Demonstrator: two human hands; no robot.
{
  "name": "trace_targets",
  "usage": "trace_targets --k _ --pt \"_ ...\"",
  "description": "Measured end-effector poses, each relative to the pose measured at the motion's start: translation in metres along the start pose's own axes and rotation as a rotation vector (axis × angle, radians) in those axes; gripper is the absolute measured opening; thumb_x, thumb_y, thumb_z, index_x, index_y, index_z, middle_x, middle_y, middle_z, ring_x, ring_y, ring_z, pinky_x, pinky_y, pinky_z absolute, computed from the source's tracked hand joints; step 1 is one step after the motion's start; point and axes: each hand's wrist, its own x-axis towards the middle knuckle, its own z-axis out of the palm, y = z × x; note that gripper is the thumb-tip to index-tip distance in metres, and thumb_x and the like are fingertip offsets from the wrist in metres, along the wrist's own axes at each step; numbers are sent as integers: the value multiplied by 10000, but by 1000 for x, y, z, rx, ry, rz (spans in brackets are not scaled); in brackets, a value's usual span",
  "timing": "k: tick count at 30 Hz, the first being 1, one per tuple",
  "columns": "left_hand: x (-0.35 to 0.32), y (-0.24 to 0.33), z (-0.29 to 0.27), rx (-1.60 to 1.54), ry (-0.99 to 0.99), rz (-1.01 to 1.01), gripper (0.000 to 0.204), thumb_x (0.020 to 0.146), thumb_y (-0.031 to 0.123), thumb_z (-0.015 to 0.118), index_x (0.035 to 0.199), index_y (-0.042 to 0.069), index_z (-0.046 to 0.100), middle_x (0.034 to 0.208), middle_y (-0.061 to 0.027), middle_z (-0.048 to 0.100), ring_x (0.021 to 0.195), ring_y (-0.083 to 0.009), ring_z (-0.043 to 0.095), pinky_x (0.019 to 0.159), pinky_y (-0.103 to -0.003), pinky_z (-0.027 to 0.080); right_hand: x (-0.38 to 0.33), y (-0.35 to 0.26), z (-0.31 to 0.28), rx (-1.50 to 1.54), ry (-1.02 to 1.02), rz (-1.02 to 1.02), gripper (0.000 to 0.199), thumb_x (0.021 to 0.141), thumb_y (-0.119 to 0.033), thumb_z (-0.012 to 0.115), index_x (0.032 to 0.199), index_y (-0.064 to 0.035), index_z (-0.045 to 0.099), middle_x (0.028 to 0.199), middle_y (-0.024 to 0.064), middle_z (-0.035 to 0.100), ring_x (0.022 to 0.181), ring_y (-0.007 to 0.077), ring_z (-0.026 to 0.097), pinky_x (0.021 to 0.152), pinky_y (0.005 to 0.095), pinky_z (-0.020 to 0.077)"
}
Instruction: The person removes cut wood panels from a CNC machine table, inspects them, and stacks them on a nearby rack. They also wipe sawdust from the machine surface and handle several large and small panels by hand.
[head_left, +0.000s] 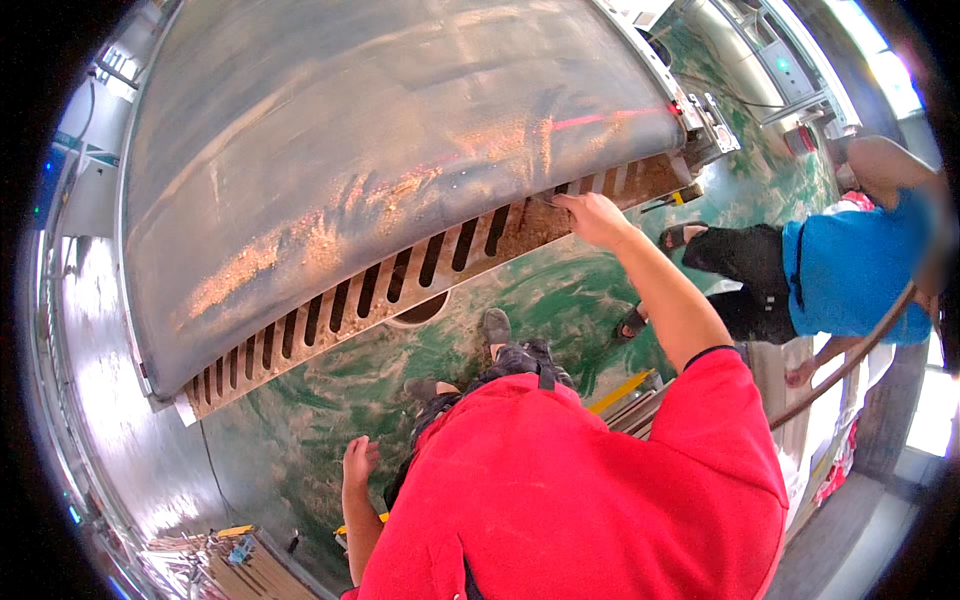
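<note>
A wide dark grey conveyor belt (400,110) curves down at its front end, with brown sawdust-like debris (240,270) strewn along it. Under the belt's front edge runs a rusty, dusty slotted metal plate (360,300). My right hand (598,217) is at the right part of this plate, its fingers closed in a pinch. A thin greyish piece shows at the fingertips, too small to name. My left hand (360,462) hangs low at my side, away from the belt, its fingers loosely bent and holding nothing that I can see.
A person in a blue shirt (850,265) is close on the right. The green floor (320,420) is dusty. Stacked wooden strips (255,570) lie at the lower left. A yellow-edged stack (625,395) stands by my right side, and a metal-sided machine (780,65) is at the upper right.
</note>
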Motion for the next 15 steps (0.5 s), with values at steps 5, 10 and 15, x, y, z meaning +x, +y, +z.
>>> trace_targets --k 5,10,15 --pt "12 -12 -27 -3 3 19 455 940 420 593 1238 79 546 1120 -110 678 872 -216 668 699 -356 508 8 -69 17 28 -41 13 518 816 -85 542 1331 -129 570 927 250 683 886 431 652 766 532 518" --pt "13 -15 -56 -19 13 10 408 960 395 586 1232 92 564 1067 -67 698 854 -183 655 721 -344 475 14 -148 30 77 -71 -7 517 823 -104 523 1336 -139 575 971 231 695 909 409 666 785 515 534" --pt "13 -26 -92 -75 26 16 415 958 394 593 1233 84 566 1068 -62 694 861 -173 651 726 -322 469 25 -237 52 173 7 -87 489 828 -116 536 1314 -101 582 893 247 688 864 427 664 750 523 530"
